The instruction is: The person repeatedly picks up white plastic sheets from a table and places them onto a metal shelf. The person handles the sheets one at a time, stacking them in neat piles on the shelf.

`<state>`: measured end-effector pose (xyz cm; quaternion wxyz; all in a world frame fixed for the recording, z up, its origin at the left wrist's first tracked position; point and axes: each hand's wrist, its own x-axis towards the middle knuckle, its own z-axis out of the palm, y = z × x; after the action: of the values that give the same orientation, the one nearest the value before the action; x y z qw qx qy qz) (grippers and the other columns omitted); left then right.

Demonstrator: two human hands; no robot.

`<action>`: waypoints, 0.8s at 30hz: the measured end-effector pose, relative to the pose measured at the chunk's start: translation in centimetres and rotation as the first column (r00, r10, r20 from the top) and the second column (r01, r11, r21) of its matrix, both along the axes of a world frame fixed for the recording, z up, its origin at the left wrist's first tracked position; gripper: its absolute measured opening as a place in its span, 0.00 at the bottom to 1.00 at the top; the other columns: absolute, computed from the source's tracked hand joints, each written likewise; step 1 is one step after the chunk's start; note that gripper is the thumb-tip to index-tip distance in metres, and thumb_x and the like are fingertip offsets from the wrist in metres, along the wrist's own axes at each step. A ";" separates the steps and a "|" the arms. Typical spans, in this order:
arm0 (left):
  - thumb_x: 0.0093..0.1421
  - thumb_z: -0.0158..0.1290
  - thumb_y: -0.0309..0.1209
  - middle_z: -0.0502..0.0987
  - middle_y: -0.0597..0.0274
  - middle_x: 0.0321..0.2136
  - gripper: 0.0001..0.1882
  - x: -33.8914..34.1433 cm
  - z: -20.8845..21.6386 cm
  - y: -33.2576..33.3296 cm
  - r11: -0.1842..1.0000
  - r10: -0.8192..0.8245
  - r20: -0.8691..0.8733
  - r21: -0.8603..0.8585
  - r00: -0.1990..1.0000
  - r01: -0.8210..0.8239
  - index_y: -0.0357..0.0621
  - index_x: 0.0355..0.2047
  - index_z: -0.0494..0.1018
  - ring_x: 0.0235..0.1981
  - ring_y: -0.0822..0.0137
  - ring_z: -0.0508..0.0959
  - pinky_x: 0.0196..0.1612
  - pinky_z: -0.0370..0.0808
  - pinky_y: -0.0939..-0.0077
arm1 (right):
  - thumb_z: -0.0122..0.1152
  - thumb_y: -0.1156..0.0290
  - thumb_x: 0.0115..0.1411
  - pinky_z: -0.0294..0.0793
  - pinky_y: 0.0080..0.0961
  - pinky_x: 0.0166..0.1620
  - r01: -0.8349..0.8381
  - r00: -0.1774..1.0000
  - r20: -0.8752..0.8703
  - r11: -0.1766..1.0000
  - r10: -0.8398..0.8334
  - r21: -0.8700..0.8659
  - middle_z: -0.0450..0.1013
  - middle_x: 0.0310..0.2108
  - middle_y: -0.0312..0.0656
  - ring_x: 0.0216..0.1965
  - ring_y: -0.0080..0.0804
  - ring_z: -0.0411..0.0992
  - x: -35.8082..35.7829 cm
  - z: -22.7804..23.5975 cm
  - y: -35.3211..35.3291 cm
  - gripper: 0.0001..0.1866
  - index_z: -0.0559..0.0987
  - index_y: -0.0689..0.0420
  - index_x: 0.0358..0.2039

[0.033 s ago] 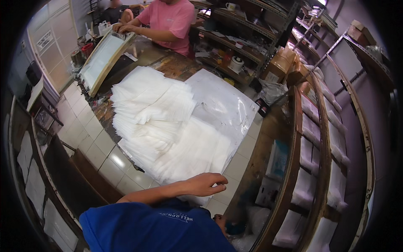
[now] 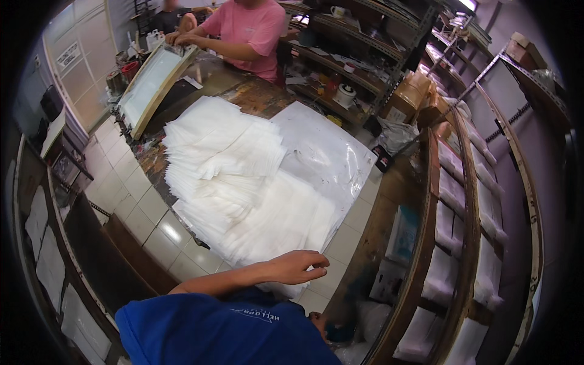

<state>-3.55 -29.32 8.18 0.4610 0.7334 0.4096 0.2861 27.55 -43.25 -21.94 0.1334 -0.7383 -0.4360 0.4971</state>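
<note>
My left hand (image 2: 297, 266) reaches across in front of my blue shirt, near the front edge of a big heap of thin white sheets (image 2: 225, 164). Its fingers are loosely bent, thumb apart, and nothing shows in it. Low beside my shirt, only a small part of my right hand (image 2: 317, 322) appears; its fingers are mostly hidden. The sheets lie fanned in overlapping piles on a worn table (image 2: 258, 97). Under their right side spreads a shiny, clear-grey plastic sheet (image 2: 322, 146).
Across the table, a person in pink holds a tilted wood-framed screen (image 2: 152, 85); another person is behind. Metal shelving (image 2: 359, 61) stands at the back. To my right are a rack with white packs (image 2: 441, 274) and cardboard boxes (image 2: 406, 94). A dark bench (image 2: 106, 243) is left.
</note>
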 end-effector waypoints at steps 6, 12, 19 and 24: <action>0.64 0.48 0.36 0.76 0.52 0.42 0.17 0.0 3.3 -0.6 0.997 0.069 0.199 -0.040 0.978 -0.062 0.36 0.46 0.71 0.44 0.55 0.76 0.47 0.72 0.65 | 0.54 0.61 0.59 0.74 0.35 0.31 -0.231 0.954 0.194 0.973 0.231 -0.024 0.76 0.30 0.46 0.30 0.35 0.76 5.5 -6.7 -0.6 0.16 0.77 0.63 0.38; 0.64 0.46 0.31 0.76 0.49 0.38 0.12 1.1 14.1 -3.5 0.877 -0.436 0.486 0.418 0.757 0.237 0.35 0.38 0.74 0.42 0.53 0.76 0.44 0.72 0.61 | 0.57 0.60 0.58 0.74 0.36 0.34 -0.128 0.968 0.214 0.992 0.129 -0.020 0.76 0.30 0.50 0.33 0.36 0.76 11.4 -5.8 -4.4 0.17 0.78 0.63 0.38; 0.63 0.45 0.35 0.70 0.62 0.50 0.14 5.4 25.2 -11.3 0.139 -0.990 0.079 0.745 0.120 0.653 0.45 0.45 0.74 0.46 0.57 0.75 0.52 0.69 0.55 | 0.54 0.65 0.57 0.77 0.38 0.37 -0.059 0.996 0.061 0.995 0.064 -0.077 0.77 0.34 0.52 0.33 0.41 0.78 18.7 -16.8 -6.9 0.16 0.77 0.64 0.39; 0.63 0.45 0.35 0.70 0.63 0.50 0.14 10.3 23.6 -8.6 0.046 -0.999 0.043 0.766 0.021 0.641 0.46 0.44 0.74 0.45 0.58 0.74 0.49 0.69 0.57 | 0.57 0.61 0.53 0.74 0.38 0.42 0.052 0.977 0.205 0.996 -0.065 0.067 0.77 0.35 0.54 0.38 0.44 0.76 15.6 -10.8 -4.4 0.18 0.78 0.62 0.39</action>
<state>6.78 -37.94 31.82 0.3960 0.7807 -0.4179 0.2431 43.17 -47.64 -32.72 0.1245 -0.7941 -0.4406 0.3996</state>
